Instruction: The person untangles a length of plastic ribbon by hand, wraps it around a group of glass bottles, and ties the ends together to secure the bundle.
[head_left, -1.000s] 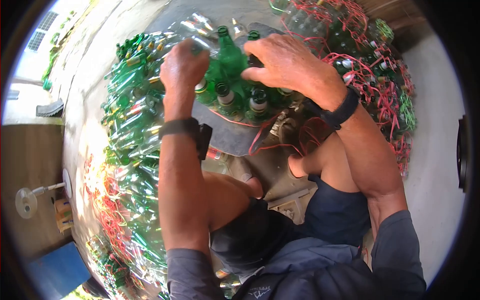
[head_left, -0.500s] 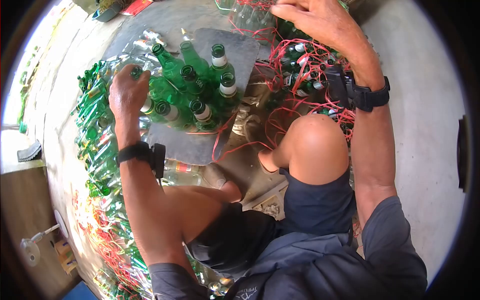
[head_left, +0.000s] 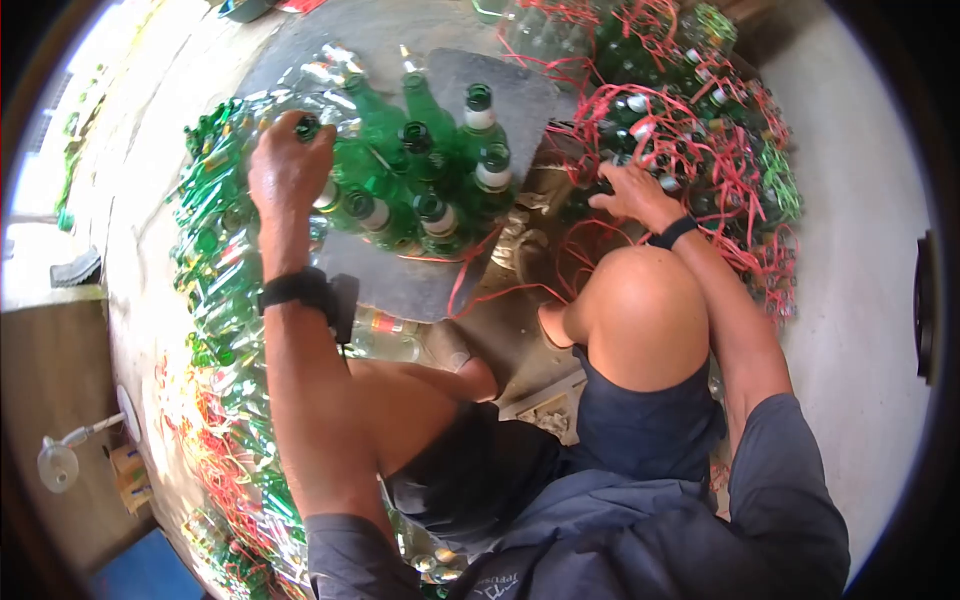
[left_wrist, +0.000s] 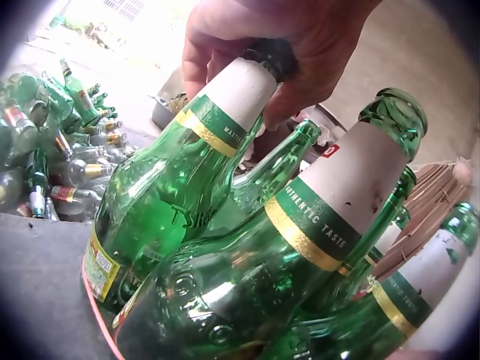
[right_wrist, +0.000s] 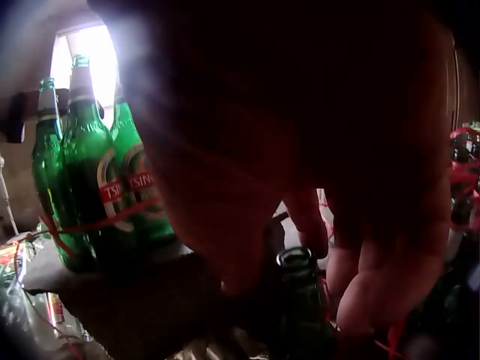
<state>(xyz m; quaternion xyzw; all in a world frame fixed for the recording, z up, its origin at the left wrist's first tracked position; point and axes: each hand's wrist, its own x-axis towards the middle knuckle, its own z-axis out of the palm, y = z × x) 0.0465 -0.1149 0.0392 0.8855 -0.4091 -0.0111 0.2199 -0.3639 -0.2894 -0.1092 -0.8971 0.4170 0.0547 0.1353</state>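
Observation:
Several green glass bottles (head_left: pixel 378 110) stand grouped on a dark slab (head_left: pixel 390 285), a pink string round their lower part. My left hand (head_left: pixel 285 175) grips the neck of the green bottle (left_wrist: pixel 210 120) at the group's left edge, its fingers and thumb about the mouth. Over on the right, my right hand (head_left: pixel 642 195) reaches down beside my knee with fingers apart. In the right wrist view another green bottle (right_wrist: pixel 300 300) stands upright between its thumb and fingers, the open mouth just below the palm. That bottle's lower body is dark and hidden.
A pile of loose bottles (head_left: pixel 225 250) lies along the left. Bottles tangled with pink string (head_left: pixel 735 165) crowd the right side. A loose pink strand (head_left: pixel 515 292) runs from the slab toward the right foot. My bent knee (head_left: pixel 650 290) is close to the right forearm.
My right hand went from over the bottle group out to the right, then down among the tied bottles. The left hand settled at the neck of the left-edge bottle and stays there.

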